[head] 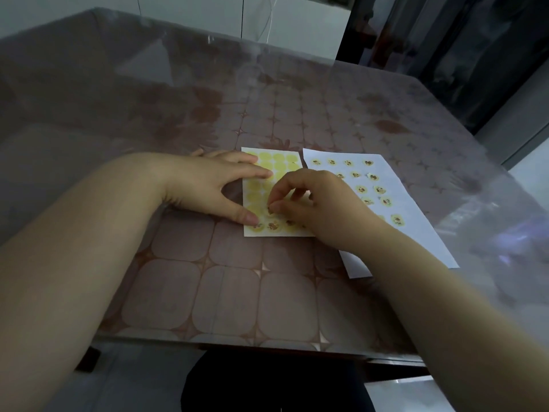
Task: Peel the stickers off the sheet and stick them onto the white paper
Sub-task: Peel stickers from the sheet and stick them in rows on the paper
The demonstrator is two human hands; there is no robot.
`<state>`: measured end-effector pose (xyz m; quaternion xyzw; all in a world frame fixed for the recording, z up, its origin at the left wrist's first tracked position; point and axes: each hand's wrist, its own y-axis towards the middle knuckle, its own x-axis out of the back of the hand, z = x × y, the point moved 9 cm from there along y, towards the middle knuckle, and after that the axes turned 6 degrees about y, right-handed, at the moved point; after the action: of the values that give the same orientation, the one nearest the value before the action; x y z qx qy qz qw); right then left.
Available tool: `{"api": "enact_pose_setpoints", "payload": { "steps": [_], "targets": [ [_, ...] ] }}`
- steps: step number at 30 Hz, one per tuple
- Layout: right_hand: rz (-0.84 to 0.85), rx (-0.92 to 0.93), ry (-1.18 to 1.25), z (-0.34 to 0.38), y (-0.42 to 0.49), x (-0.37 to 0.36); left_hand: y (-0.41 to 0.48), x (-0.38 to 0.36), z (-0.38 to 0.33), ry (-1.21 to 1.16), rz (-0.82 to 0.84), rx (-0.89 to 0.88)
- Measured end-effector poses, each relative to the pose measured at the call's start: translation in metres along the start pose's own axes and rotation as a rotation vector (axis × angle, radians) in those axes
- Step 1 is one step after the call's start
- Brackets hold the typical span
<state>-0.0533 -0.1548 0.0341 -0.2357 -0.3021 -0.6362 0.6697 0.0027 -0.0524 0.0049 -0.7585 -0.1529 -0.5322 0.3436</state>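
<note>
A sticker sheet (279, 162) with yellow round spots lies on the table, its bottom row still carrying printed round stickers (274, 225). My left hand (214, 185) rests flat on the sheet's left edge, thumb and forefinger spread and pressing it down. My right hand (309, 200) hovers over the sheet's lower middle, thumb and forefinger pinched at the edge of one sticker (270, 210). To the right lies the white paper (416, 233), with several round stickers (378, 190) stuck on it in rows. My right forearm covers the paper's lower left part.
The table (184, 281) has a brown tile-pattern cloth under a clear plastic cover. Its near edge runs below my forearms, its right edge close beside the white paper. A white wall and a dark doorway (445, 49) stand beyond the far edge.
</note>
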Motion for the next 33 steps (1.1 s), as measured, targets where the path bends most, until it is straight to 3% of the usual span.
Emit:
{"api": "enact_pose_setpoints", "payload": {
  "steps": [3,7,13,27,33],
  "targets": [
    [-0.054,0.000,0.097,0.004,-0.005,0.015,-0.001,0.000,-0.001,-0.017,0.005,0.000],
    [-0.207,-0.124,0.008,-0.015,-0.028,0.071,-0.001,-0.002,0.000,-0.031,0.019,-0.005],
    [-0.057,-0.439,-0.009,-0.069,-0.072,0.082,0.000,-0.002,0.001,-0.027,0.017,-0.003],
    [-0.071,-0.562,-0.065,-0.093,-0.066,0.082,-0.003,-0.002,-0.001,-0.035,0.024,-0.019],
    [-0.064,-0.467,-0.111,-0.086,-0.059,0.082,-0.003,-0.001,-0.003,-0.037,0.026,0.000]
  ]
}}
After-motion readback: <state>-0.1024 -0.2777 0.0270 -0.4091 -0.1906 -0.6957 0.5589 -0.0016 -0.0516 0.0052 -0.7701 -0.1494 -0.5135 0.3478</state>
